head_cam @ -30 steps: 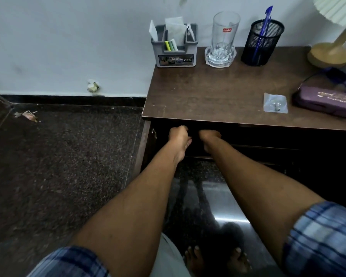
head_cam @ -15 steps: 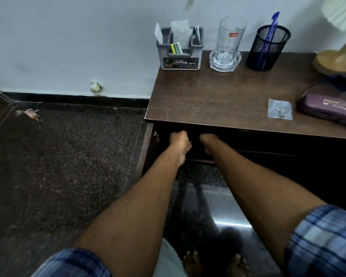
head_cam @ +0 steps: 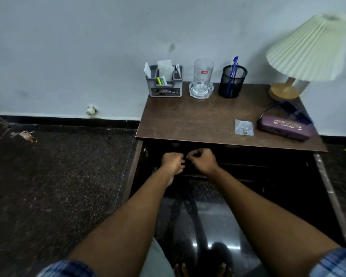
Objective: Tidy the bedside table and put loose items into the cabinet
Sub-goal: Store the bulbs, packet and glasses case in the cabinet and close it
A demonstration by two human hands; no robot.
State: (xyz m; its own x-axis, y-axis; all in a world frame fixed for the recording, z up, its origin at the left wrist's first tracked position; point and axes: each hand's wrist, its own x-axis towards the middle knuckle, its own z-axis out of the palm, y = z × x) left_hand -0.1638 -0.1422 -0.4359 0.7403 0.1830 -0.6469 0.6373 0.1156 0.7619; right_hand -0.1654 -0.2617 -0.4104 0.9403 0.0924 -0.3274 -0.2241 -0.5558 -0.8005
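My left hand [head_cam: 173,161] and right hand [head_cam: 203,160] nearly touch at the dark cabinet [head_cam: 258,162] mouth, fingers curled; whether they hold anything, I cannot tell. Hook packet [head_cam: 244,127] and purple case [head_cam: 286,127] lie on the bench [head_cam: 188,118]. Risk: fumbling blind, knuckles strike the shelf edge.

I read a pale, scuffed wall [head_cam: 68,47] with dark skirting [head_cam: 58,119] along its base. The floor [head_cam: 48,186] is dark speckled stone, glossy and reflective at near centre. A brown table [head_cam: 198,118] stands far right against the wall. A lamp [head_cam: 308,50] with a pleated cream shade occupies its far right corner.
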